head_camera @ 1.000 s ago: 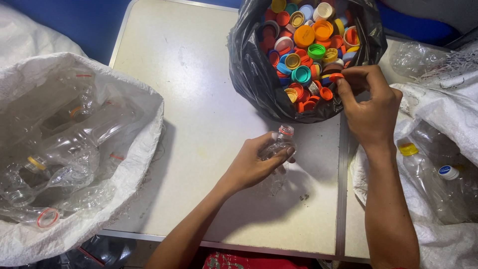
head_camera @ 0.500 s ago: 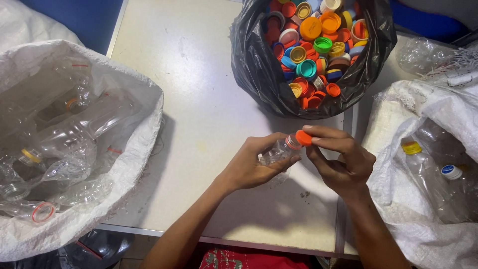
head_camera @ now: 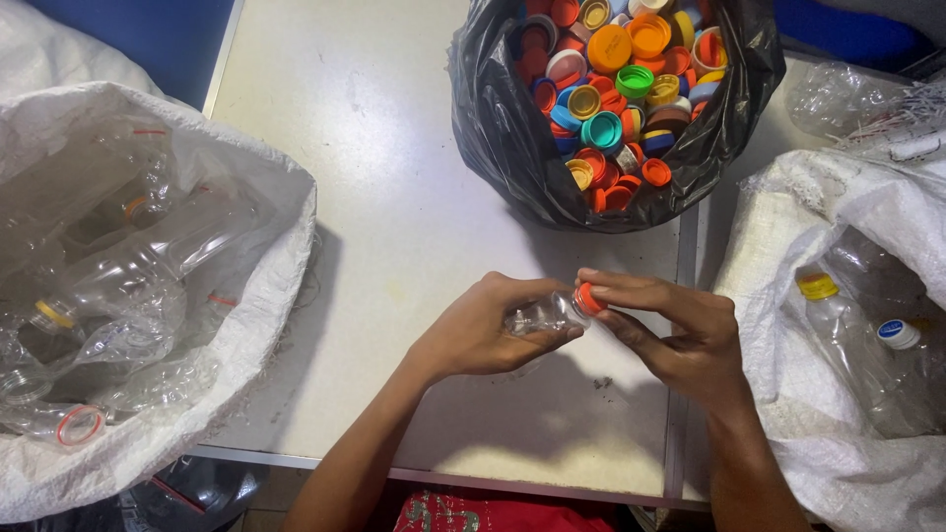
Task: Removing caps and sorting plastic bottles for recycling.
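My left hand (head_camera: 490, 329) grips a small clear plastic bottle (head_camera: 537, 315) lying sideways above the white table (head_camera: 374, 197). An orange cap (head_camera: 588, 298) sits on the bottle's mouth, and the thumb and fingers of my right hand (head_camera: 680, 335) pinch that cap. Both hands meet near the table's front right part, just below a black bag (head_camera: 493, 128) full of several loose caps (head_camera: 621, 89) in orange, red, blue, green and yellow.
A white woven sack (head_camera: 246, 325) at the left holds several clear uncapped bottles (head_camera: 128, 286). Another white sack (head_camera: 788, 325) at the right holds capped bottles (head_camera: 857, 345). Blue cloth (head_camera: 148, 39) lies behind the table. Crumpled clear plastic (head_camera: 838, 94) sits at the far right.
My right hand left the black bag with an orange cap and came down to the bottle's mouth. It now pinches the cap on the bottle, which my left hand holds lower and more sideways.
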